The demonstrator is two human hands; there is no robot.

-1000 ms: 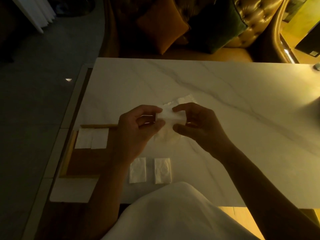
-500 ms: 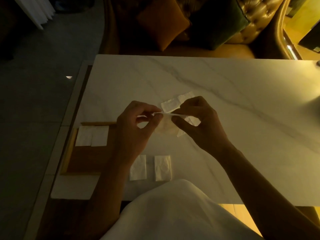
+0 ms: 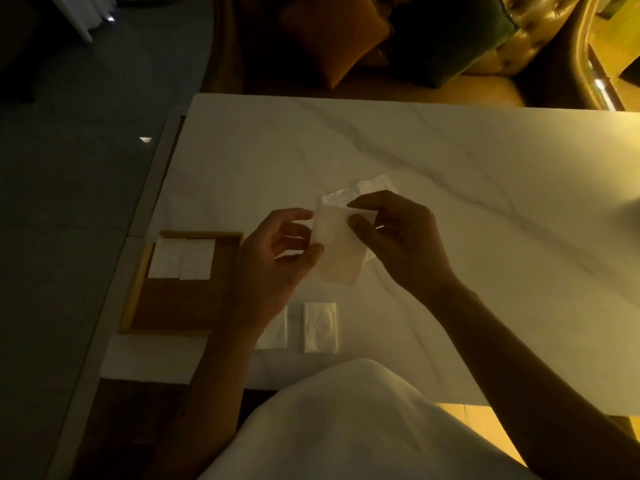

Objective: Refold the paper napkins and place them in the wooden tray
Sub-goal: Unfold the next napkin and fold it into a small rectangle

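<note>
two bare hands meet above a white marble-patterned worktop and share one thin paper napkin, which hangs in the air between them, partly unfolded and slightly translucent in the dim yellow light. left hand: palm turned toward the camera, thumb and fingers pinching the napkin's left edge. right hand: thumb and forefinger clenched on the napkin's upper right part, remaining fingers curled behind the sheet. just beyond the held sheet, more crumpled napkin paper lies on the worktop, partly hidden by the right hand; whether it is a separate napkin or part of the held one cannot be told. wooden tray: set at the left edge of the worktop, its right part hidden by the left forearm; two folded napkins in the tray lie side by side, touching, in its far end, the near part of the tray floor bare. two further folded napkins rest flat on the worktop near the person's body, apart from each other: the left folded napkin is partly covered by the left forearm, the right folded napkin is in full view. a white garment fills the lower middle of the view. beyond the far edge of the worktop stands a tufted sofa with an orange cushion and a dark green cushion.
</note>
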